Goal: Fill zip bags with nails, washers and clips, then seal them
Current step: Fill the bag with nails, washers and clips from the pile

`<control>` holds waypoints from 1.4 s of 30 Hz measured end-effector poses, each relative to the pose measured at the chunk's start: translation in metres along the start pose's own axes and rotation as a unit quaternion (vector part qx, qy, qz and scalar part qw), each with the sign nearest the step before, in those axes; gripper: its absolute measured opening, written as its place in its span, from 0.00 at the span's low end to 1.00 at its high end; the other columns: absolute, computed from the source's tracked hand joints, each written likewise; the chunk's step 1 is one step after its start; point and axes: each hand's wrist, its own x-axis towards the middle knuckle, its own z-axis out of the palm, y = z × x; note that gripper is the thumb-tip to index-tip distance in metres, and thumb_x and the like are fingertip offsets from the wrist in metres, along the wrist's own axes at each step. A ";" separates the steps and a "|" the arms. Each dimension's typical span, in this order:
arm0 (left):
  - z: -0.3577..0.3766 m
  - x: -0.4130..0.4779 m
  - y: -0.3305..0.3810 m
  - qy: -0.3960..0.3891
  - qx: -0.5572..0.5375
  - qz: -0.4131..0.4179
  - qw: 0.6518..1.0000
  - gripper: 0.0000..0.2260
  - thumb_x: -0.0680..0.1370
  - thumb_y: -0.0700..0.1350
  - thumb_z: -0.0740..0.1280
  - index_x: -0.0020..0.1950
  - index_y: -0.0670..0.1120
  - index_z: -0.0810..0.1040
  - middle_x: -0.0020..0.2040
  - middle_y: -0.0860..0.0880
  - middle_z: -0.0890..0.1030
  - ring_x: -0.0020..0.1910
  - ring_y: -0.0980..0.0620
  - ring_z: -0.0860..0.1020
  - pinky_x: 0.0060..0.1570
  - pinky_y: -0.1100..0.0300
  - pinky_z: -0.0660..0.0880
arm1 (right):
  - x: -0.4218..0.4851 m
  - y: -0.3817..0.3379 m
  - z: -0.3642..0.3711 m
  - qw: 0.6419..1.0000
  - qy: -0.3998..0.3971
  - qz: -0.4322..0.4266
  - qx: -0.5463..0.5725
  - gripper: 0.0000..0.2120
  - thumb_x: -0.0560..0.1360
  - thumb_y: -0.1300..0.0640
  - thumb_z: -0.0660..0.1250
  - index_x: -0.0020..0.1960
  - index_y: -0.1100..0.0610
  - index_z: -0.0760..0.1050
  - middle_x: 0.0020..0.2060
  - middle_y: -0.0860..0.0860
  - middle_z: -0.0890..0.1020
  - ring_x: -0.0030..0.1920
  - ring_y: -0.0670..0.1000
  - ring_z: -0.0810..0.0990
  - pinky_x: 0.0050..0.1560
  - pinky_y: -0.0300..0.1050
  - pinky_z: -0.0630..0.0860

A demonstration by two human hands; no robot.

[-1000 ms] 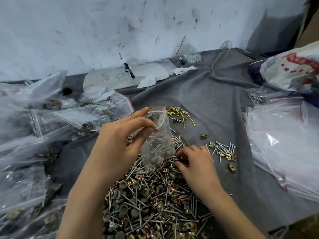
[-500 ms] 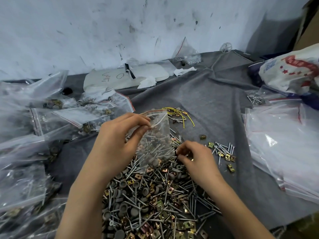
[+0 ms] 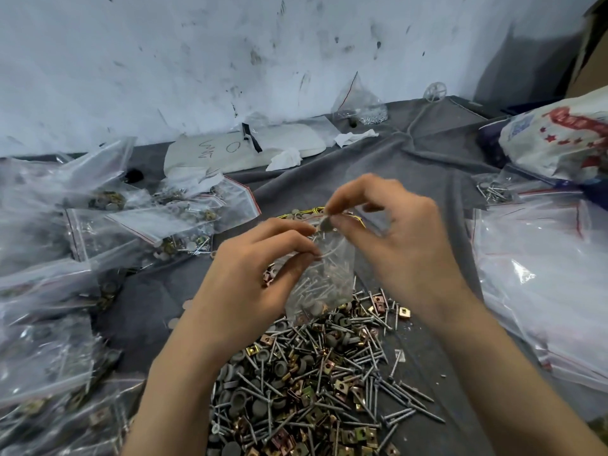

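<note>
Head view looks down on two bare forearms that reach forward over a loose pile of silver nails, round grey washers and brass-coloured square clips (image 3: 316, 383), which lies on a dark grey cloth (image 3: 411, 166).

Just above the far edge of that pile, the left hand (image 3: 260, 278) holds a small clear plastic zip bag (image 3: 325, 281). Its back faces the camera. Its fingers curl to the right and pinch the bag's upper left side against the thumb, so the mouth stands open. The bag hangs upright, and its bottom, already holding nails and washers, touches the top of the pile.

The right hand (image 3: 394, 245) is raised above the pile's far right side, wrist bent and palm turned left. Its thumb and forefinger are pressed together on a round grey washer (image 3: 325, 223) right at the bag's mouth. The other three fingers arch loosely behind, apart from the bag. The washer is slightly blurred.

Left of the pile lie many filled clear zip bags (image 3: 141, 225) with red seal lines. Right of the pile is a flat stack of empty clear bags (image 3: 533, 274), and beyond that stack a white printed sack (image 3: 559, 143). Beyond the pile, against the scuffed white wall (image 3: 197, 60), rest a white board with handwriting (image 3: 230, 149) and a peaked clear bag of small metal parts (image 3: 358, 103).
</note>
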 end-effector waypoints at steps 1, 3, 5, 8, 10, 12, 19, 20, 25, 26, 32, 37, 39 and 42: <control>0.001 0.000 0.001 0.000 -0.002 0.001 1.000 0.06 0.75 0.43 0.67 0.46 0.44 0.84 0.53 0.52 0.82 0.53 0.57 0.80 0.53 0.66 0.74 | -0.002 0.002 0.000 0.999 -0.013 -0.007 -0.035 0.06 0.72 0.63 0.72 0.47 0.55 0.80 0.43 0.43 0.81 0.53 0.46 0.76 0.54 0.32 0.69; 0.002 0.000 0.001 -0.002 -0.004 0.001 1.000 0.06 0.75 0.43 0.67 0.46 0.45 0.84 0.53 0.52 0.82 0.53 0.57 0.80 0.53 0.66 0.73 | -0.010 0.009 0.000 0.998 0.010 -0.027 -0.055 0.07 0.72 0.62 0.71 0.50 0.54 0.80 0.49 0.44 0.81 0.57 0.46 0.75 0.57 0.33 0.68; 0.003 0.000 0.000 0.001 0.000 -0.002 1.000 0.06 0.76 0.43 0.67 0.46 0.45 0.83 0.53 0.52 0.82 0.53 0.58 0.80 0.54 0.66 0.73 | -0.020 0.020 -0.002 0.997 0.077 -0.004 -0.021 0.08 0.73 0.62 0.70 0.50 0.52 0.79 0.50 0.43 0.80 0.56 0.44 0.76 0.56 0.35 0.70; 0.002 0.000 -0.002 0.019 0.011 -0.010 1.000 0.06 0.75 0.43 0.67 0.46 0.44 0.83 0.52 0.52 0.83 0.52 0.59 0.80 0.54 0.66 0.74 | -0.031 0.045 0.007 0.991 0.062 0.101 -0.067 0.14 0.70 0.68 0.67 0.46 0.50 0.79 0.43 0.43 0.80 0.49 0.48 0.78 0.53 0.44 0.74; 0.000 0.000 -0.004 0.031 0.013 -0.014 0.999 0.06 0.75 0.44 0.67 0.46 0.44 0.83 0.52 0.52 0.83 0.52 0.60 0.79 0.54 0.66 0.74 | -0.042 0.063 0.021 0.972 -0.073 0.172 -0.141 0.14 0.71 0.68 0.66 0.46 0.50 0.80 0.43 0.43 0.79 0.53 0.49 0.76 0.54 0.42 0.70; -0.003 -0.001 -0.006 0.038 0.010 -0.019 0.999 0.06 0.75 0.43 0.67 0.46 0.45 0.83 0.52 0.53 0.82 0.53 0.61 0.79 0.55 0.68 0.73 | -0.054 0.078 0.033 0.951 -0.158 0.189 -0.184 0.11 0.73 0.63 0.66 0.49 0.49 0.80 0.47 0.42 0.80 0.56 0.48 0.72 0.54 0.41 0.66; -0.009 -0.002 -0.012 0.045 0.014 -0.032 0.998 0.04 0.77 0.41 0.68 0.47 0.45 0.83 0.54 0.53 0.82 0.55 0.61 0.78 0.56 0.71 0.72 | -0.068 0.096 0.045 0.956 -0.162 0.173 -0.174 0.07 0.72 0.60 0.70 0.47 0.49 0.77 0.45 0.42 0.80 0.53 0.47 0.69 0.52 0.43 0.67; -0.009 -0.002 -0.013 0.047 0.015 -0.035 0.998 0.04 0.77 0.41 0.68 0.47 0.45 0.83 0.54 0.52 0.82 0.55 0.61 0.78 0.56 0.71 0.71 | -0.069 0.096 0.045 0.958 -0.161 0.164 -0.172 0.07 0.72 0.59 0.70 0.47 0.49 0.76 0.44 0.42 0.80 0.53 0.47 0.69 0.51 0.43 0.68; -0.012 -0.002 -0.016 0.052 0.016 -0.044 0.998 0.06 0.77 0.44 0.67 0.47 0.45 0.83 0.54 0.53 0.82 0.55 0.62 0.78 0.56 0.70 0.72 | -0.071 0.097 0.046 0.971 -0.141 0.109 -0.157 0.04 0.73 0.60 0.70 0.46 0.53 0.77 0.41 0.41 0.78 0.51 0.48 0.71 0.53 0.47 0.71; -0.013 -0.002 -0.016 0.050 0.013 -0.045 0.998 0.07 0.77 0.45 0.66 0.47 0.45 0.83 0.54 0.53 0.82 0.55 0.62 0.78 0.56 0.71 0.71 | -0.071 0.096 0.046 0.976 -0.122 0.109 -0.143 0.04 0.73 0.60 0.70 0.45 0.52 0.77 0.41 0.40 0.77 0.50 0.47 0.71 0.53 0.43 0.71; -0.011 -0.002 -0.013 0.033 0.003 -0.047 0.998 0.08 0.76 0.45 0.66 0.46 0.45 0.84 0.55 0.53 0.81 0.55 0.62 0.78 0.56 0.70 0.72 | -0.046 0.064 0.026 0.982 0.057 0.169 0.054 0.10 0.73 0.60 0.70 0.43 0.45 0.77 0.42 0.48 0.82 0.46 0.48 0.79 0.52 0.45 0.75; 0.002 0.000 -0.004 -0.027 -0.001 -0.025 0.999 0.04 0.76 0.41 0.69 0.46 0.45 0.84 0.58 0.51 0.81 0.57 0.56 0.79 0.58 0.65 0.72 | -0.016 0.025 0.006 0.992 0.096 0.035 0.067 0.06 0.74 0.58 0.69 0.48 0.48 0.80 0.43 0.43 0.83 0.50 0.49 0.79 0.51 0.43 0.75; 0.005 0.000 -0.001 -0.035 0.000 -0.019 0.999 0.05 0.77 0.44 0.68 0.47 0.46 0.84 0.59 0.52 0.81 0.57 0.55 0.80 0.58 0.60 0.74 | -0.010 0.023 0.008 0.999 0.047 0.016 0.013 0.05 0.73 0.58 0.71 0.48 0.50 0.81 0.43 0.41 0.82 0.52 0.46 0.77 0.53 0.35 0.71; 0.006 0.000 0.001 -0.036 0.004 -0.015 0.999 0.06 0.76 0.45 0.67 0.47 0.46 0.84 0.60 0.52 0.81 0.58 0.56 0.79 0.58 0.58 0.74 | -0.013 0.033 0.015 0.999 -0.009 0.045 0.020 0.07 0.75 0.57 0.69 0.51 0.49 0.81 0.46 0.39 0.81 0.56 0.44 0.75 0.54 0.30 0.68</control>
